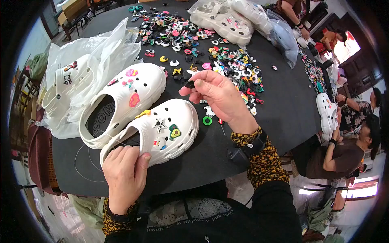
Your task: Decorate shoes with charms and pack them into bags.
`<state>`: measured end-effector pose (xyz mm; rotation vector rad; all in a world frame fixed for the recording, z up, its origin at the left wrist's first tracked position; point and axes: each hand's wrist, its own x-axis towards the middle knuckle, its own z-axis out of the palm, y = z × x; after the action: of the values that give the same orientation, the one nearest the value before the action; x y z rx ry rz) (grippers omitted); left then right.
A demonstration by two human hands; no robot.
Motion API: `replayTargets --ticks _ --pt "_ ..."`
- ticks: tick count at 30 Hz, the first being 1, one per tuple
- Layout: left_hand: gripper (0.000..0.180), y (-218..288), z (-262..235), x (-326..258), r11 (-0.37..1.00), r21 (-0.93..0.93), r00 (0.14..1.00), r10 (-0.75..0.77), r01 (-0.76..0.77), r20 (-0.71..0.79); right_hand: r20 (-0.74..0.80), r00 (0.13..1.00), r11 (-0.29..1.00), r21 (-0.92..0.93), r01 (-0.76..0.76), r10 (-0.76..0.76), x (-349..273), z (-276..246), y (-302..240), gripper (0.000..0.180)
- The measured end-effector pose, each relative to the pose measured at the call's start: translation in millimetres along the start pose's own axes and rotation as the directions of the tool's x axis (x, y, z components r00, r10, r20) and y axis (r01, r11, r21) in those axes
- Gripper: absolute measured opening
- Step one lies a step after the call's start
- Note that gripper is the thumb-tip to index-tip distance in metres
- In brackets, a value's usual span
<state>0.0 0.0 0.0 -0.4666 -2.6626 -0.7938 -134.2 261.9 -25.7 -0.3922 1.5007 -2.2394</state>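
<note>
My left hand is closed on the side rim of the nearer white clog, which carries several rubber charms, among them an avocado and a white cat-like figure. Above the clog's toe, my right hand pinches a small dark shoe charm between thumb and fingers; its design cannot be made out. Just behind lies a matching white clog with a pink swirl, cherries and a pink-orange charm on it. A thin, clear looped strand hangs by the heels.
Heaps of loose colourful charms cover the far part of the black table. At the left a bagged white clog lies in clear plastic; more bagged clogs sit at the far edge. Co-workers sit along the right, one holding a white clog.
</note>
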Motion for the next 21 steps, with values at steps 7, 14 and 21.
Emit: replayTargets --ticks 7,14,21 --pt "0.019 -1.8 1.1 1.3 1.0 -0.008 1.0 0.022 -0.022 -0.013 -0.116 0.947 0.886 -0.403 0.231 -0.3 -4.3 42.9 11.7 0.01" --pt "0.018 -2.9 2.0 0.6 0.999 -0.011 0.999 0.042 -0.043 -0.018 0.253 0.718 0.225 -0.838 0.498 -0.648 -0.3 56.0 25.0 0.01" --pt "0.018 -3.4 1.0 0.8 0.999 0.005 0.999 0.038 -0.038 -0.001 0.328 0.707 0.113 -0.859 0.499 -0.626 -2.0 54.5 21.7 0.011"
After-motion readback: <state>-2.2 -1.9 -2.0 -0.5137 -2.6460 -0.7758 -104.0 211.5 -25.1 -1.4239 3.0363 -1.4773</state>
